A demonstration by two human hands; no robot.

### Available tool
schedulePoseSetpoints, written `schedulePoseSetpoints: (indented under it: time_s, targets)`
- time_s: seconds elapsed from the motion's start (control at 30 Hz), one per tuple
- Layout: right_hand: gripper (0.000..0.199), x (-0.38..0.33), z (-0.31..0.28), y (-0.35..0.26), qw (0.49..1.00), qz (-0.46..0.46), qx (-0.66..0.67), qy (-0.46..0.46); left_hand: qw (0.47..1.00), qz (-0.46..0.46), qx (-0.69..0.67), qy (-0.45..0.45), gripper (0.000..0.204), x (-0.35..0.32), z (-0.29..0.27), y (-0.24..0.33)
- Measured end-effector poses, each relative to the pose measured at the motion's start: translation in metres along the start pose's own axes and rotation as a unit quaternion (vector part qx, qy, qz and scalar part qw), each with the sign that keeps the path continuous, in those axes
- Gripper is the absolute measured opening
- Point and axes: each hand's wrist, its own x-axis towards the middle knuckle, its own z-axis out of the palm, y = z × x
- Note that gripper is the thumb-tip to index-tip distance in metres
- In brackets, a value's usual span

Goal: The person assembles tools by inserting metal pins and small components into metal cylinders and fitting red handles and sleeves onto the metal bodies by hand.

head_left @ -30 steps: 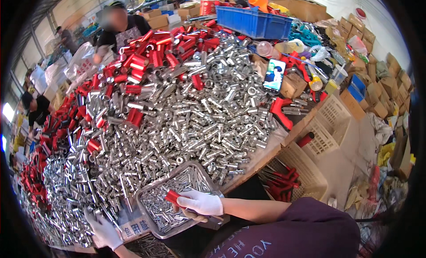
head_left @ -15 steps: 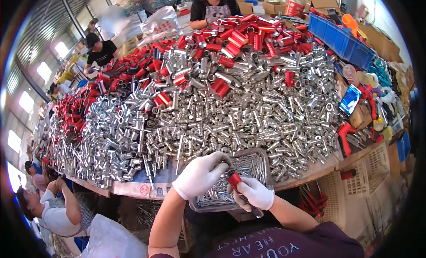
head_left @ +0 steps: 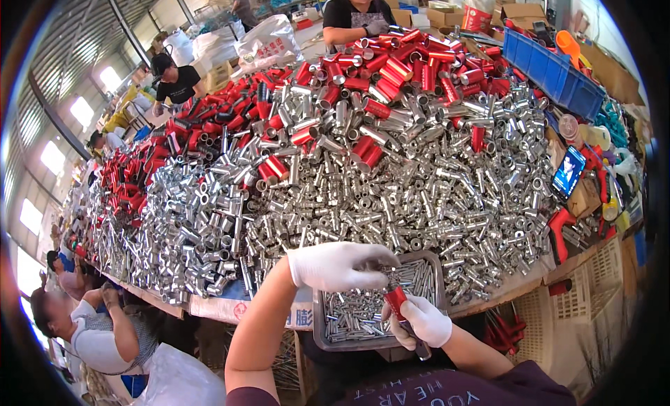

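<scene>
My right hand (head_left: 424, 322), in a white glove, is closed around a hand tool with a red cylindrical body (head_left: 395, 299) and a dark lower end. The tool tilts, its upper end pointing away from me. Beside that upper end is my left hand (head_left: 335, 266), also white-gloved, its fingers stretched forward and its thumb apart. A small metal end shows between them, though blur hides whether they touch it. Below both hands is a grey tray (head_left: 322, 329) of thin metal pins (head_left: 356, 315).
A large heap of silvery metal fittings (head_left: 349, 197) covers the table, with red cylinders (head_left: 398, 68) behind. At right are a blue bin (head_left: 551, 71), a lit phone (head_left: 569, 172) and a red pistol-shaped part (head_left: 560, 231). Co-workers (head_left: 356, 22) stand around the table.
The whole view has shifted, so the table appears farther right and lower. My left hand has straightened its fingers at the tool's upper end. My right hand keeps its hold.
</scene>
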Motion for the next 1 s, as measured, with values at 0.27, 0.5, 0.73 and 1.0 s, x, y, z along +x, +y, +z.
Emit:
schedulePoseSetpoints:
  time_s: [0.27, 0.5, 0.73, 1.0]
  targets:
    - [0.035, 0.004, -0.01, 0.003, 0.999, 0.028, 0.031, 0.035, 0.843, -0.062, -0.08, 0.529, 0.027, 0.041, -0.095, -0.077]
    - [0.042, 0.008, -0.002, 0.003, 0.998, 0.018, 0.043, 0.044, 0.759, -0.009, 0.031, 0.651, 0.038, 0.028, -0.217, -0.232]
    - [0.044, 0.012, -0.017, -0.001, 0.999, 0.025, -0.02, 0.035, 0.732, -0.233, 0.158, 0.62, 0.073, 0.059, -0.332, -0.3]
    - [0.05, 0.02, -0.014, 0.003, 0.996, 0.026, 0.052, 0.065, 0.637, -0.283, 0.194, 0.691, 0.082, 0.064, -0.459, -0.486]
